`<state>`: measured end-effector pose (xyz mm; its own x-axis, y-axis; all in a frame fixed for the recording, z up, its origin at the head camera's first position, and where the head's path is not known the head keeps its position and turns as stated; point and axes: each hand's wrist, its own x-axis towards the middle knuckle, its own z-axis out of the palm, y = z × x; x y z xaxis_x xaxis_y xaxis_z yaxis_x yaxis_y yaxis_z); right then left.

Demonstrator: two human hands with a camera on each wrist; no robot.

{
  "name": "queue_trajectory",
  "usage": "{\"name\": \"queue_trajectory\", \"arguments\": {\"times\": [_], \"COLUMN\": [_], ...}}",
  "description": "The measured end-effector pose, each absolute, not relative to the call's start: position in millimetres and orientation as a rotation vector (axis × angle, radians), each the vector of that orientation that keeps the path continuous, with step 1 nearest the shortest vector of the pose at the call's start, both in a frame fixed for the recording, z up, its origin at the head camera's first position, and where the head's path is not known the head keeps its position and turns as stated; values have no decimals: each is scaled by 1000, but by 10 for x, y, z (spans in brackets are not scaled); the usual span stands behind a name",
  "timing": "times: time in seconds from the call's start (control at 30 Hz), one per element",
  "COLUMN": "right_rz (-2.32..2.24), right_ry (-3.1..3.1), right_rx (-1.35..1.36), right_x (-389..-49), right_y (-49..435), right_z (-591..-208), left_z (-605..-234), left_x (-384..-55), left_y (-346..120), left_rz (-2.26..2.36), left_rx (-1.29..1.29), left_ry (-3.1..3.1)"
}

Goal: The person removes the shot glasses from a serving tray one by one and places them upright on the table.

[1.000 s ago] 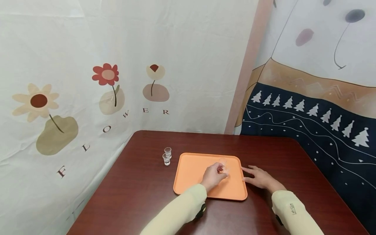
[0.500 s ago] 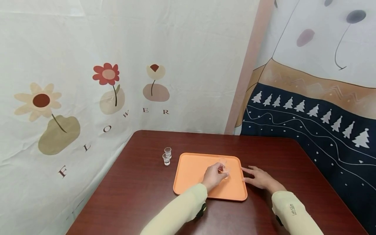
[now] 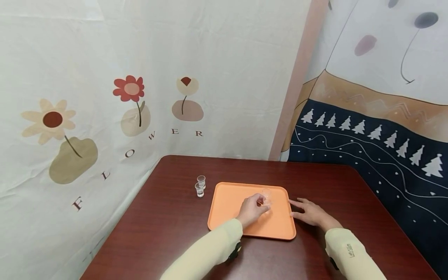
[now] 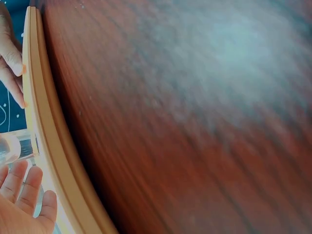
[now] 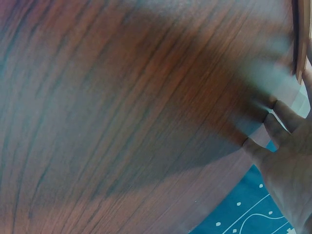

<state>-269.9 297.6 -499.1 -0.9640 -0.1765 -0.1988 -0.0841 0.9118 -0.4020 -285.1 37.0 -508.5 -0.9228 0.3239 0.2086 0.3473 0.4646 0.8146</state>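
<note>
An orange tray (image 3: 224,210) lies on the table. Two small clear shot glasses stand on its right half: a farther shot glass (image 3: 266,192) and a nearer shot glass (image 3: 267,203). My left hand (image 3: 250,210) is over the tray at the near shot glass, thumb and forefinger parted beside it; contact is hard to make out. In the left wrist view, several loose fingers (image 4: 30,187) show below a clear glass (image 4: 22,146). My right hand (image 3: 309,212) rests at the tray's right edge with fingers spread, fingertips touching the rim.
Left of the tray, two more clear shot glasses stand close together on the table, a front one (image 3: 199,189) and a back one (image 3: 201,182). The dark red wooden table (image 3: 168,217) meets printed cloth hangings (image 3: 227,77) at its back and sides.
My left hand has drawn back slightly to the left from the near shot glass, which keeps its place on the tray. My right hand has stayed at the tray's edge.
</note>
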Motion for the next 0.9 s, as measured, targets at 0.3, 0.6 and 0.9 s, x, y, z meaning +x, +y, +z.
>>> {"name": "queue_trajectory", "arguments": {"times": [0.3,0.6,0.9], "right_rz": [-584,-589,-590], "right_ry": [2843,2846,2848], "right_rx": [-232,-241,-242], "right_x": [-2699,-2701,-2686], "right_y": [2991,2990,2982], "right_z": [-5018,-5000,-5007], "left_z": [-5028,-4974,-4897], "left_x": [-2901,-2960,-3014], "left_y": [207,0,-269], "left_rz": [-1504,-1580,-1610], "left_rx": [-583,-565,-498], "left_ry": [-2685,-2659,-2637]}}
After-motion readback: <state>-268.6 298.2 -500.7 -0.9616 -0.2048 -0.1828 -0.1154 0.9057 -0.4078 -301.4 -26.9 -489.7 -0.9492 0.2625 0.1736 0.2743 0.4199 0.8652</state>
